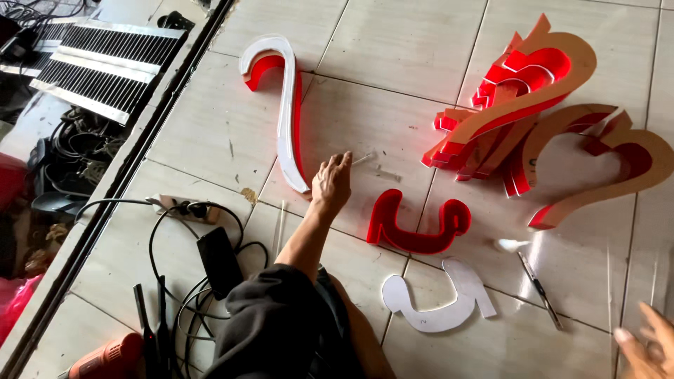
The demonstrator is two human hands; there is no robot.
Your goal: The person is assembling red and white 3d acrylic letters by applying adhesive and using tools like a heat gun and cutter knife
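Left hand (331,184): stretched across the tiled floor (393,56), fingers loosely apart, nothing gripped, tips beside a thin white stick (363,159).
Long red-and-white curved letter (284,105): laid flat just left of that hand.
Small red letter shell (415,223): set to the hand's right, a white cut-out (439,298) below it.
Stacked red letters (519,91): piled farther right.
Right hand (649,344): seen at the frame's corner, fingers spread, empty.
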